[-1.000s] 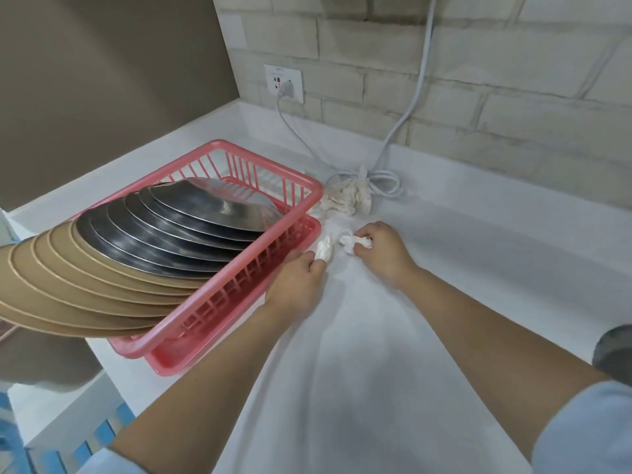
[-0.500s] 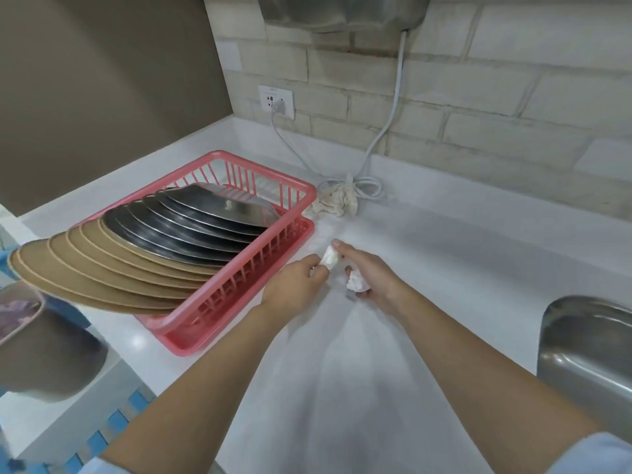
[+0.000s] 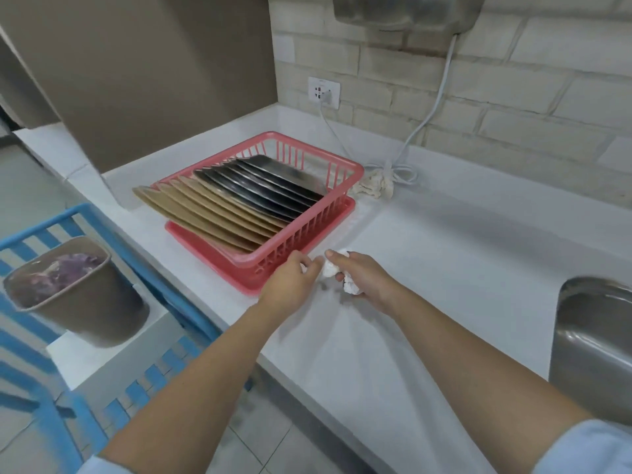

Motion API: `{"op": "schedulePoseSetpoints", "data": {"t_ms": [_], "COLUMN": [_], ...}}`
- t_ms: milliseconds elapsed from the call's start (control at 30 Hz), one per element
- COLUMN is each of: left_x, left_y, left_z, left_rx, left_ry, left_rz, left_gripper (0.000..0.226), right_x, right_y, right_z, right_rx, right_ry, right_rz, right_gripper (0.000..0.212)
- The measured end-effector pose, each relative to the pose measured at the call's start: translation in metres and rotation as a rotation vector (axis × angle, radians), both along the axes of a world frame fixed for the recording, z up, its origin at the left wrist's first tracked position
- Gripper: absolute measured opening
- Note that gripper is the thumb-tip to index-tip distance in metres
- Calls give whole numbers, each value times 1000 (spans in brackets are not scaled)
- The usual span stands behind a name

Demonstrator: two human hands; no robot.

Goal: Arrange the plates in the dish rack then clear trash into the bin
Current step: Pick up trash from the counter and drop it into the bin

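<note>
Both hands are meeting near the pink dish rack (image 3: 309, 234): right hand (image 3: 367, 280) clutching crumpled tissue wads (image 3: 350, 285), left hand (image 3: 290, 282) seemingly pinching another. Light, soft, squashable; gathering in the fist suits.

soft, even indoor light, a little hazy
my forearms throw faint shadows on the white counter (image 3: 444, 254); the bin (image 3: 78, 295) and blue chair (image 3: 41, 336) at left smear with blur, and the brick wall (image 3: 513, 97) lines bend near the edges.

Seven tan plates (image 3: 205, 208), seven steel plates (image 3: 260, 186)
</note>
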State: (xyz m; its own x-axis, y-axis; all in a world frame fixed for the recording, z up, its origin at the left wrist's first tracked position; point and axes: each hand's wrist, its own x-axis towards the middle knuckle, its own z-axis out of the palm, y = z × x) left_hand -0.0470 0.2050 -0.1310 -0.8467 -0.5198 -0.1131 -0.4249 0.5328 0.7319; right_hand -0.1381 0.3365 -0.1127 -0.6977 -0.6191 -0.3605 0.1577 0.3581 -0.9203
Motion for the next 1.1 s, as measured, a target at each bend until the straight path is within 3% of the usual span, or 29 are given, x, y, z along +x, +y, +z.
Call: {"op": "schedulePoseSetpoints", "data": {"t_ms": [367,667,733,900,1100], "left_x": [147,256,278,308,315], "left_y": [-101,-218,-249,-307,-378], "left_z": [-22,-18,-23,-28,-33], "left_rx": [141,207,212,175,92], "left_ry": [5,36,53,67,43], "left_rz": [60,309,366,493,588], "left_gripper": [37,21,26,46,33], "right_x": [126,221,240,255,243], "right_y": [-85,-211,-246,-315,-402], "right_z": [-8,-13,-11,-12,-31], "right_rx": [86,-18,-13,-32,-28], "right_ry": [-67,4,24,98,85], "right_rz": [190,336,344,310,333], "right_gripper": [18,39,40,37,41]}}
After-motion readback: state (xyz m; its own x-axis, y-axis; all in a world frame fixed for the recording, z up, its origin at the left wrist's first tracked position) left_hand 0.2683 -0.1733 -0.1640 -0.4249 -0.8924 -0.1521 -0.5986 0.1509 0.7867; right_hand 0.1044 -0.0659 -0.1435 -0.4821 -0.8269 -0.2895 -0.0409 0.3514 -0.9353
